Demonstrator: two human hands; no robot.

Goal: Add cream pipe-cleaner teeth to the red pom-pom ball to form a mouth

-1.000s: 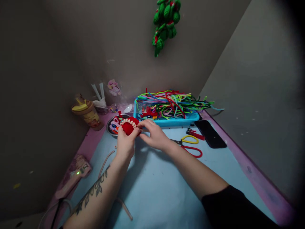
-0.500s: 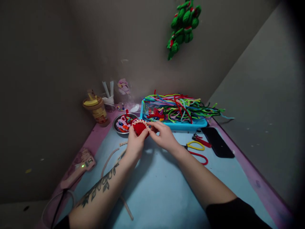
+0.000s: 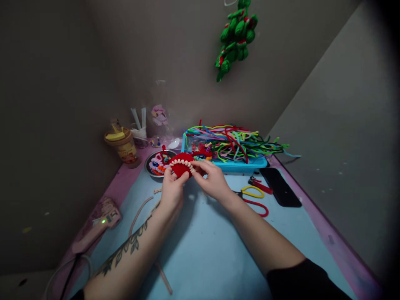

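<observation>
My left hand (image 3: 171, 189) is closed on a round red fuzzy piece (image 3: 181, 165) edged with a row of small cream beads. It holds the piece upright above the light blue table top (image 3: 206, 241). My right hand (image 3: 212, 179) pinches the right end of the bead row with thumb and forefinger. Both hands hover in front of a metal bowl (image 3: 149, 171) of coloured bits and a blue tray (image 3: 237, 166) piled with coloured pipe cleaners (image 3: 234, 139).
Red and yellow handled scissors (image 3: 254, 198), red pliers (image 3: 259, 184) and a black phone (image 3: 280, 186) lie to the right. A pink glue gun (image 3: 98, 224) with a green light lies left, beside beige pipe cleaner pieces (image 3: 139, 212). A lidded cup (image 3: 121, 146) stands at the back left. A green ornament (image 3: 236, 35) hangs on the wall.
Both hands stay on the red piece; the left hand has turned it slightly while the right fingers shifted along the bead row. The view itself has swung a little.
</observation>
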